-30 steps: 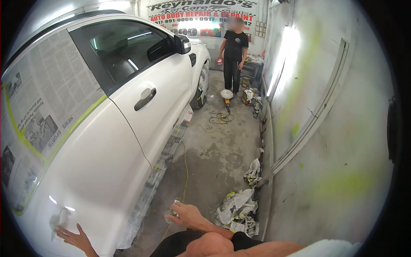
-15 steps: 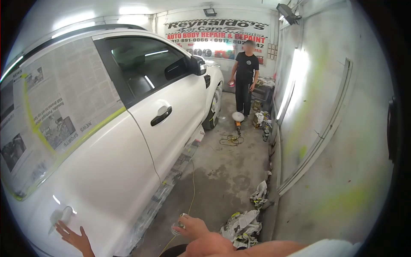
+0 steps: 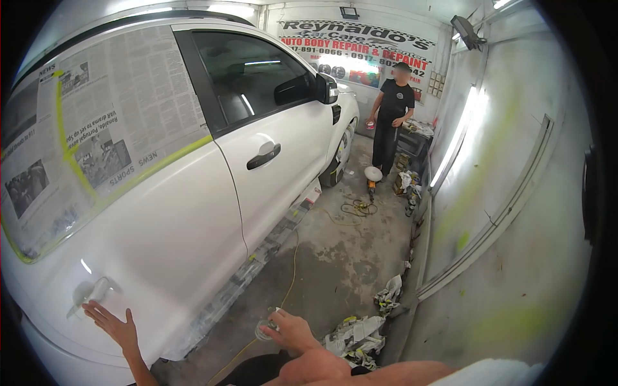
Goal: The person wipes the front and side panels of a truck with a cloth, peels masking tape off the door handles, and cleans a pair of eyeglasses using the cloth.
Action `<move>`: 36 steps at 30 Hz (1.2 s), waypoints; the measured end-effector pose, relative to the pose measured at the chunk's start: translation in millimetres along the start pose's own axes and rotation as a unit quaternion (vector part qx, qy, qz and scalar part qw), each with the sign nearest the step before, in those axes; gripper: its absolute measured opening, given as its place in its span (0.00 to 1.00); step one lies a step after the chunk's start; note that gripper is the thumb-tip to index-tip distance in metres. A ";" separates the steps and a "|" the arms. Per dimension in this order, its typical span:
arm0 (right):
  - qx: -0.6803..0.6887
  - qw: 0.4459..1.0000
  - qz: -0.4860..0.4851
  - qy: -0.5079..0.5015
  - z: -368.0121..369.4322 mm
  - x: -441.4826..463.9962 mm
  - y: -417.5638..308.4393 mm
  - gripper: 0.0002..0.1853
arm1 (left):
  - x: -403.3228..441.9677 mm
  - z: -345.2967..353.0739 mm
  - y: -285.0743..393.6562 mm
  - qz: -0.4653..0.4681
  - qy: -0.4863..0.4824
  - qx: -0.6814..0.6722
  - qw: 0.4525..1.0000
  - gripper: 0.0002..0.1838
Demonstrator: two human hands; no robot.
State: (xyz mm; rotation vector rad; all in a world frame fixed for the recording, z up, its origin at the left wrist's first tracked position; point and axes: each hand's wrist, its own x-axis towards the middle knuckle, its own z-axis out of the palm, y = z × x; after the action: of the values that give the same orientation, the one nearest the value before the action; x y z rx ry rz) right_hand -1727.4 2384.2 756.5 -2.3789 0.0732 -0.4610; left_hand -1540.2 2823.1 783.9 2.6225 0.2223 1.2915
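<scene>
My left hand is open, its fingers stretched out at the lower left. The fingertips are right by the white rear door handle; whether they touch the panel is hard to tell. That handle belongs to a white car whose rear window is masked with newspaper and yellow-green tape. Low in the middle, my right hand has its fingers closed on a clear round object, too small to name surely.
A person in black stands at the far end holding a small red item. On the floor are an orange polisher with a white pad, a yellow cord, and crumpled newspaper along the right wall.
The whole view has shifted, with the car and the person now farther right. My left hand remains by the rear handle, and my right hand still grips the clear object.
</scene>
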 end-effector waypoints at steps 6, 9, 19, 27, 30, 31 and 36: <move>-0.007 1.000 -0.005 -0.011 -4.0 -1.8 4.8 0.21 | -8.7 -5.7 -4.9 -0.008 -0.013 0.018 1.000 0.62; -0.005 1.000 -0.002 -0.006 -7.3 -5.0 6.3 0.21 | -1.3 -2.2 -18.6 -0.012 0.032 0.030 0.999 0.60; 0.044 0.997 0.069 0.001 -7.2 -11.9 6.7 0.18 | -20.1 52.5 -55.4 0.076 0.043 -0.073 0.994 0.64; -0.002 0.999 -0.048 -0.023 4.4 1.9 8.5 0.17 | -17.7 -29.4 14.0 0.003 -0.072 -0.077 0.994 0.51; 0.015 0.998 -0.061 -0.019 9.0 3.4 4.0 0.18 | -5.6 -33.9 -17.8 -0.023 0.012 -0.112 0.993 0.41; 0.011 0.998 -0.062 -0.017 11.4 3.5 5.5 0.18 | 1.4 -37.7 -26.8 -0.034 0.040 -0.120 0.991 0.38; 0.004 0.998 -0.062 -0.025 10.7 5.0 -3.8 0.18 | 16.2 -40.7 -77.7 -0.263 0.112 -0.258 0.923 0.19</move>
State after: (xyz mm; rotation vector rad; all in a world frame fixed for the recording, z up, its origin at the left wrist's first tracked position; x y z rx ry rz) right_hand -1719.3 2393.0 753.2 -2.3954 -0.0996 -0.4596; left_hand -1566.0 2906.8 800.8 1.8071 0.5052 1.2353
